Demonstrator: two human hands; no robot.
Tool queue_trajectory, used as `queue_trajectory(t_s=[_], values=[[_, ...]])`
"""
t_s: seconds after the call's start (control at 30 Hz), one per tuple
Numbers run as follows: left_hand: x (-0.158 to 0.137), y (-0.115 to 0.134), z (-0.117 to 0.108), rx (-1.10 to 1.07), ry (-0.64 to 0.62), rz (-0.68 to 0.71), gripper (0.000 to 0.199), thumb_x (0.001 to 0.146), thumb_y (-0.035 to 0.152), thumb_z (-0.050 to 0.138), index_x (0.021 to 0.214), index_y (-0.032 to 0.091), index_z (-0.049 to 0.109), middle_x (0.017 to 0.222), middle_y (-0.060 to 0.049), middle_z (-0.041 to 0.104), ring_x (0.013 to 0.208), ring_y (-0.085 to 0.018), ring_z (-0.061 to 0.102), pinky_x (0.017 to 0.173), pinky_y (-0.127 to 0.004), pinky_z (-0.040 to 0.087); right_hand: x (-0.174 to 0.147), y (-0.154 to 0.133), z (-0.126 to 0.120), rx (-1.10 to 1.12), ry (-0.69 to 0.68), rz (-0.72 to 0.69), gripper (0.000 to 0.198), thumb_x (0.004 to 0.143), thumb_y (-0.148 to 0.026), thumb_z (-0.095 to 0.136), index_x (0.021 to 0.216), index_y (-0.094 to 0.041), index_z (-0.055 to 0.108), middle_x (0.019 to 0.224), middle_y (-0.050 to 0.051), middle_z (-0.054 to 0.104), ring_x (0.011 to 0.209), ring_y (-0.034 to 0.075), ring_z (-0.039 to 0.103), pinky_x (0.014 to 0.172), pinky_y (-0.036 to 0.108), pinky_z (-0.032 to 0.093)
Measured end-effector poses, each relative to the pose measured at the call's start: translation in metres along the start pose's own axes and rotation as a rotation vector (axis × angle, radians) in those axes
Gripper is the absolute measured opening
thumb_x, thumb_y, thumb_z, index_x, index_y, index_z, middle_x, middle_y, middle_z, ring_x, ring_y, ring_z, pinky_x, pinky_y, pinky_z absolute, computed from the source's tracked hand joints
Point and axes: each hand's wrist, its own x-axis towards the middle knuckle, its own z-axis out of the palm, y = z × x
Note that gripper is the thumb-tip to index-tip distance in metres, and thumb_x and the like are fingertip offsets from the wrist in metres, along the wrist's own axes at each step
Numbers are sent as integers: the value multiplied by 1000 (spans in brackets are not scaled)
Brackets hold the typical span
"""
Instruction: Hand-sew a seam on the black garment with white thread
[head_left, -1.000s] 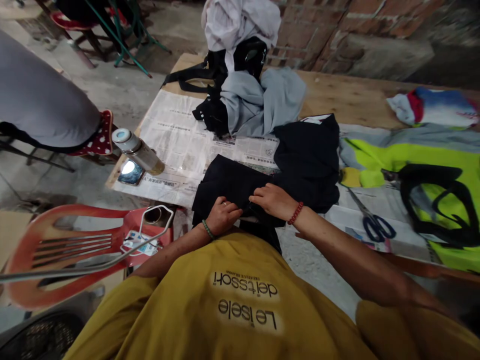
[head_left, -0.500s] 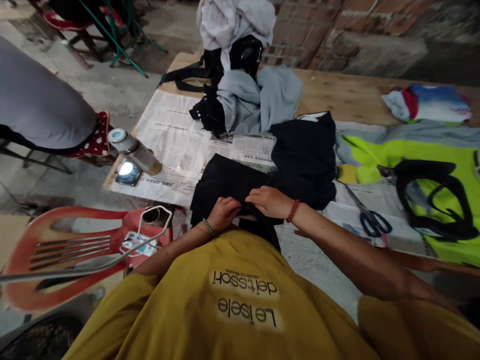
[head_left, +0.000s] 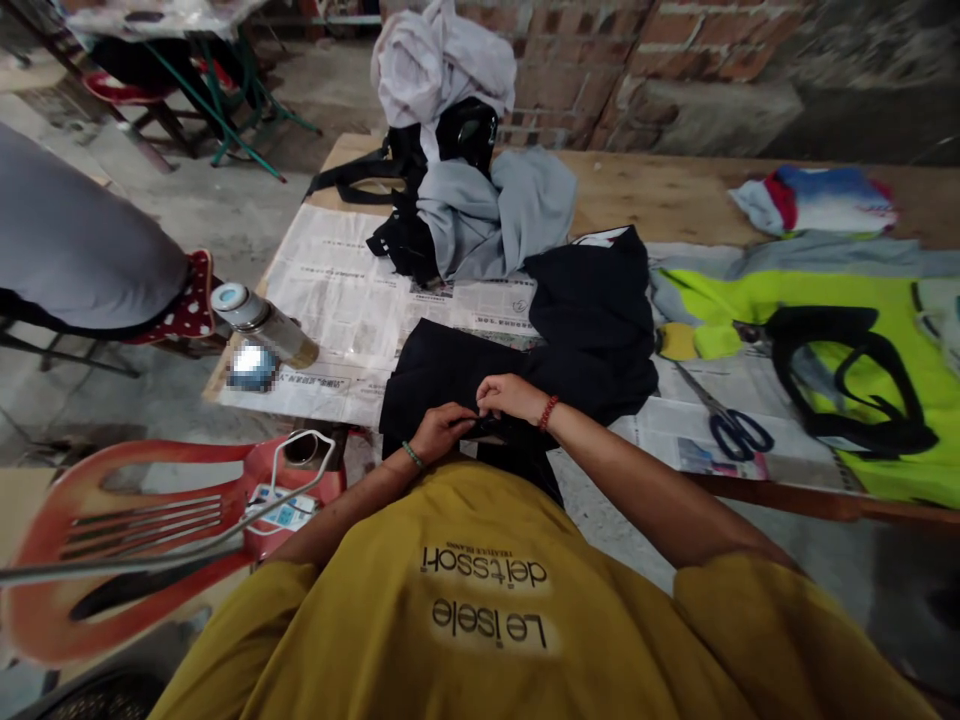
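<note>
A dark navy garment [head_left: 442, 365] lies across the front edge of the table, its far part bunched toward the right. My left hand [head_left: 441, 430] is closed on the garment's near edge, fingertips pressed together. Close beside it, my right hand [head_left: 510, 397] pinches at the same edge, thumb and forefinger together. The fingertips of both hands nearly meet. Anything small between the right fingertips is too tiny to make out. Black cloth hangs below the hands at the table edge.
Newspaper [head_left: 337, 300] covers the wooden table. Scissors [head_left: 724, 415] and a black strap [head_left: 855, 385] lie right, by a neon yellow garment [head_left: 806, 300]. Grey cloth [head_left: 525, 215] is piled behind. A bottle [head_left: 266, 325] stands left, above a red plastic chair [head_left: 142, 450]. A seated person is far left.
My right hand has shifted slightly left and up, its fingers drawn into a tighter pinch near the left hand. The view has turned a little to the right.
</note>
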Motion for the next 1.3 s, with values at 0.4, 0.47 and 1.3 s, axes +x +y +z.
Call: queue_trajectory(t_s=[0.4, 0.47, 1.3], values=[[1, -2, 2, -41, 75, -24, 18, 84, 28, 54, 86, 15, 66, 83, -4, 65, 78, -13, 58, 74, -25, 46, 7, 8, 12, -199, 193, -138, 23, 78, -24, 51, 59, -13, 57, 56, -2, 53, 54, 7, 43, 55, 20, 32], [1, -3, 2, -42, 80, -44, 18, 84, 28, 54, 86, 15, 66, 82, -3, 65, 78, -13, 58, 75, -25, 46, 7, 10, 15, -251, 226, -165, 24, 79, -23, 50, 58, -13, 57, 55, -2, 52, 56, 7, 42, 55, 20, 31], [12, 5, 0, -116, 167, -284, 20, 77, 34, 56, 75, 16, 63, 68, 2, 59, 66, -10, 51, 65, -21, 43, -66, 50, 58, -474, 396, -495, 19, 86, -26, 50, 75, -18, 64, 75, 4, 64, 70, 12, 58, 67, 23, 45]])
